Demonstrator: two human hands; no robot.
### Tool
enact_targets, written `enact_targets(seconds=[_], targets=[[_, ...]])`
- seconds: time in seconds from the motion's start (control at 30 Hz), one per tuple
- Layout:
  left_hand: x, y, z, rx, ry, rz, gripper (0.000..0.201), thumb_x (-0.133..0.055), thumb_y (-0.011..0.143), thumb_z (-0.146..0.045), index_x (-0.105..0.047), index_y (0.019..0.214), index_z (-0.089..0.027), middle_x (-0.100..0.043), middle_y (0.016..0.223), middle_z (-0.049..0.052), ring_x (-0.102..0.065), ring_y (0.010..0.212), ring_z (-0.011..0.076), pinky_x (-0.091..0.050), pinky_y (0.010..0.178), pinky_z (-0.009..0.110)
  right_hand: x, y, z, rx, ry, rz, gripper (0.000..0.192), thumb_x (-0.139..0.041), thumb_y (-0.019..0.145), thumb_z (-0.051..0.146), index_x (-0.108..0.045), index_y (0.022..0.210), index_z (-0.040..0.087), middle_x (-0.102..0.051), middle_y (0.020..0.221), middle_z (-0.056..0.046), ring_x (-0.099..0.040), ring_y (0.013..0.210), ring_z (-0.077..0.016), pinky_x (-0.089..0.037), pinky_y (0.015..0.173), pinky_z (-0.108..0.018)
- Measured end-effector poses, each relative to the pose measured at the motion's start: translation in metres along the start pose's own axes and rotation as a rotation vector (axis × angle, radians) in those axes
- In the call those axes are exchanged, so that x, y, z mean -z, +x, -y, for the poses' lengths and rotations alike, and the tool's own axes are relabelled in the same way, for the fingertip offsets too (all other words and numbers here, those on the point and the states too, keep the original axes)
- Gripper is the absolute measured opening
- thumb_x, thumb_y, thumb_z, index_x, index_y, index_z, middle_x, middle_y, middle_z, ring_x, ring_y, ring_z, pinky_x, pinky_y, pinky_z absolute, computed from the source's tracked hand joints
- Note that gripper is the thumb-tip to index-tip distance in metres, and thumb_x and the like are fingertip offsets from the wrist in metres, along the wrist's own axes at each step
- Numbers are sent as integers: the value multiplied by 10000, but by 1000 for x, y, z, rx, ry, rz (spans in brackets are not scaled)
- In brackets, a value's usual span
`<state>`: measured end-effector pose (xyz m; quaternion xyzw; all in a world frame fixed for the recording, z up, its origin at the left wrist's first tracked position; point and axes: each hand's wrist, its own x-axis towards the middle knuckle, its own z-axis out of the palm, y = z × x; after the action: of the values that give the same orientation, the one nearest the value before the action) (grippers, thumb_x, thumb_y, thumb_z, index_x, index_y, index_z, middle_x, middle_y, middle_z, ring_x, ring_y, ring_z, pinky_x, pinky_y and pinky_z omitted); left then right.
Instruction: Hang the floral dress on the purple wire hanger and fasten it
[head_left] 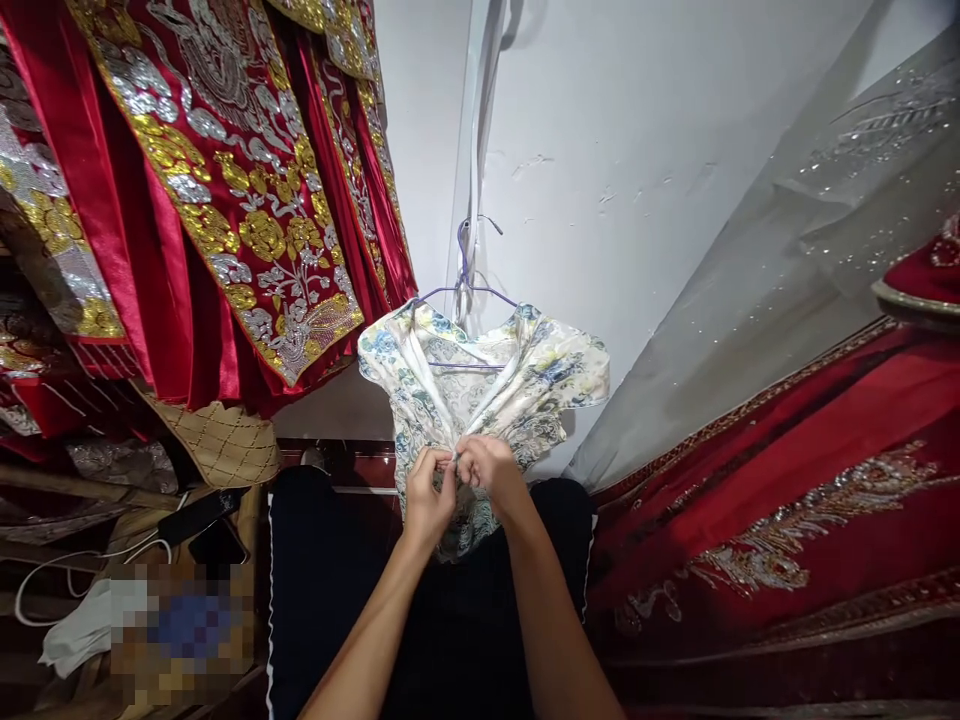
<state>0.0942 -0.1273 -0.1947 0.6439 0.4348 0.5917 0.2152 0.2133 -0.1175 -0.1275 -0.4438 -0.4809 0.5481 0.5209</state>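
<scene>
At dress [480,385] front, both hands [459,478] pinching.

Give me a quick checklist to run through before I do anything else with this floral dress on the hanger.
1. Both hands on the fabric: ok. Left hand and right hand pinch the front of the floral dress together at the middle.
2. Dress seated on the purple hanger: ok, both shoulders lie over it.
3. Hanger hooked securely: cannot tell, the hook meets the white cord but the catch is too small to see.
4. Front fastening closed: cannot tell, the fingers hide it.
5. Room at the sides: not ok, the red embroidered garments hang close on the left.
</scene>
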Motion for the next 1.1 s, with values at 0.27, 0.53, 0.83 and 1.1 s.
enact_targets(seconds=[0.27, 0.53, 0.83, 1.1], targets=[[-9, -5, 8, -140, 21, 65, 105, -483, 977, -283, -587, 963, -280, -569, 846, 79, -592, 803, 244, -499, 717, 390, 1, 69, 124, 239, 111, -74, 232, -709, 725, 368, -647, 684, 149, -541, 455, 26, -350, 358, -43, -204, 338, -175], [18, 40, 2, -208, 80, 247, 151, -493, 977, -268, -616, 1059, -235, -614, 935, 88, -605, 884, 236, -498, 787, 375, -9, 61, 142, 404, 40, 28, 151, -597, 788, 287, -645, 716, 164, -549, 462, 28, -401, 388, -52, -268, 383, -159], [46, 176, -115, -498, 164, 89, 217, -473, 1008, -319, -649, 1061, -204, -635, 991, 81, -596, 950, 208, -464, 888, 354, -9, 55, 138, 501, -130, 59, 169, -586, 832, 289, -651, 715, 186, -556, 478, 30, -449, 427, -84, -309, 440, -203], [96, 203, -92, -169, -7, -313, 356, -420, 1000, -522, -547, 1003, -189, -605, 1071, 77, -521, 1037, 185, -422, 950, 390, 6, 74, 63, 405, -183, -79, 213, -603, 802, 327, -630, 647, 184, -525, 471, 30, -432, 449, -107, -292, 470, -244]])
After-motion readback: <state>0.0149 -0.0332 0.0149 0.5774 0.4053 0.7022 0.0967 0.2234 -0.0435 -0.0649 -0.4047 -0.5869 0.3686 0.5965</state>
